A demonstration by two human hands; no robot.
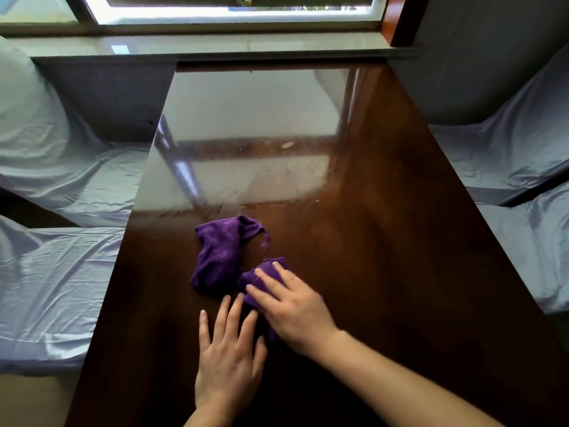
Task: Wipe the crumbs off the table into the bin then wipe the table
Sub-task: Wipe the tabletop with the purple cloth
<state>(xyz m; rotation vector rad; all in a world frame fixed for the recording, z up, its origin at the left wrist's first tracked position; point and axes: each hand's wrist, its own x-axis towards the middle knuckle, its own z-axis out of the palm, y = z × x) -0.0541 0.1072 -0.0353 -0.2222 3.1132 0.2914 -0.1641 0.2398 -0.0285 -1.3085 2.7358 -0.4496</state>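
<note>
A crumpled purple cloth point(220, 254) lies on the glossy dark wooden table point(385, 241), a little nearer than its middle. My right hand point(292, 306) presses flat on the cloth's near right part, fingers spread over it. My left hand point(229, 355) lies flat on the bare table just left of the right hand, fingers apart, its fingertips close to the cloth's near edge. A few pale specks and smears show on the tabletop beyond the cloth, with one small pale round spot point(287, 145) farther back. No bin is in view.
Seats covered in pale lilac fabric flank the table on the left point(58, 272) and on the right point(517, 161). A window with a grey sill point(215, 46) runs along the table's far end. Window glare covers the table's far left half.
</note>
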